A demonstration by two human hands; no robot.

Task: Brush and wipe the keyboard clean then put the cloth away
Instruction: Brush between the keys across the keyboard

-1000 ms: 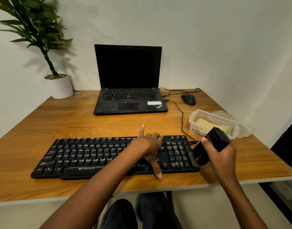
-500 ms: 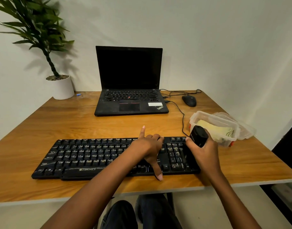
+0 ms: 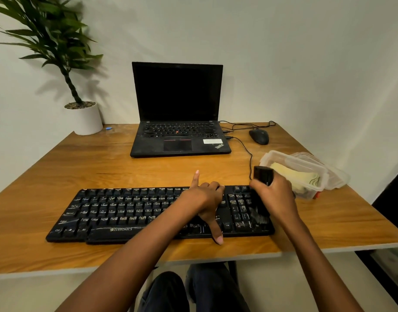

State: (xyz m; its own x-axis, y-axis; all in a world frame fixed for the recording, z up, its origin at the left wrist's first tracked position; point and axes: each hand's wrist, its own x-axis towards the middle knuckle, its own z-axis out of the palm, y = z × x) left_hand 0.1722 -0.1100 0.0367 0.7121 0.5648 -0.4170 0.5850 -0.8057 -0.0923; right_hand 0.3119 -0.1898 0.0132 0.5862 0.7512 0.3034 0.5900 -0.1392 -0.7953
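The black keyboard [image 3: 125,212] lies on the table [image 3: 103,167] near its front edge, long axis running left to right. The left hand [image 3: 204,199] rests across its right-centre keys, forefinger straight and pointing away, thumb stretched to the near rim, the other fingers curled on the keys. The right hand [image 3: 274,197] has its fingers wrapped tight around a black brush [image 3: 262,176], handle up and tilted away, bristles on the number pad. The yellow cloth [image 3: 290,176] sits in a clear container [image 3: 272,157] just beyond.

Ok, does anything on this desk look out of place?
Nothing spilled or damaged. A small blue object lies loose beside the white plant pot, and the laptop's palm rest looks dusty.
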